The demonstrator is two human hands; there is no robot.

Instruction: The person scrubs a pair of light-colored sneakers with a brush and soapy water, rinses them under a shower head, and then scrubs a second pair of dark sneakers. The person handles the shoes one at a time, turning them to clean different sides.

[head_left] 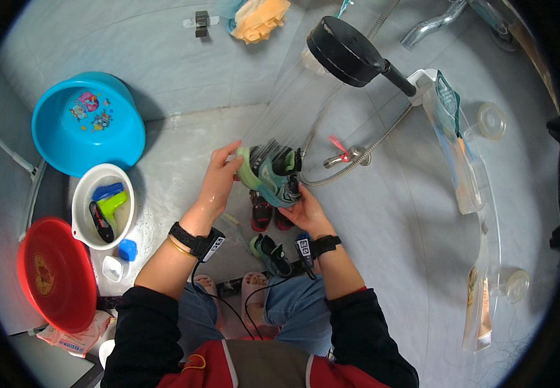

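Both my hands hold a wet green, teal and black shoe (270,174) in the spray of a black shower head (344,51). My left hand (217,179) grips its pale green sole at one end; my right hand (309,211) supports the other end from below. On the floor underneath stand dark shoes with red soles (261,213), partly hidden by the held shoe. A similar green and black shoe (271,254) lies nearer my slippered feet, between my forearms.
At left are a blue basin (88,150), a white tub (77,213) holding brushes, and a red basin (73,276). A metal hose (326,182) hangs by a wall tap (357,155). A clear shelf (496,233) runs along the right wall.
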